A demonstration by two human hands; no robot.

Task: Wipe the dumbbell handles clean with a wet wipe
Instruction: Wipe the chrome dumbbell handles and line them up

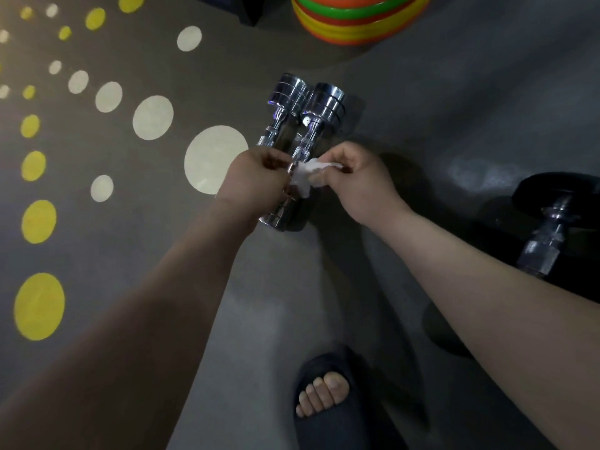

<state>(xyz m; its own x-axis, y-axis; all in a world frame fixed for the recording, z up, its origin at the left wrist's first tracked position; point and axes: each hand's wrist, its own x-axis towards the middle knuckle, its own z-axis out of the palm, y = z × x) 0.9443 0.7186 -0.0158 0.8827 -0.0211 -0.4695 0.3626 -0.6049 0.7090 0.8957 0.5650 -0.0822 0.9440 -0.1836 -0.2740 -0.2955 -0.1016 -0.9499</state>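
I read: left hand [256, 180] pinches wipe [305, 178] | right hand [357, 185] pinches other end | dumbbells [319, 107] beneath fingers.

Both bare forearms stretched forward and down, converging. Left hand [256, 181] back up, fingers curled, pinching left edge of crumpled white wet wipe [306, 177]. Right hand [355, 183] knuckles up, thumb and fingers pinching wipe's right end. Hands near, not touching.
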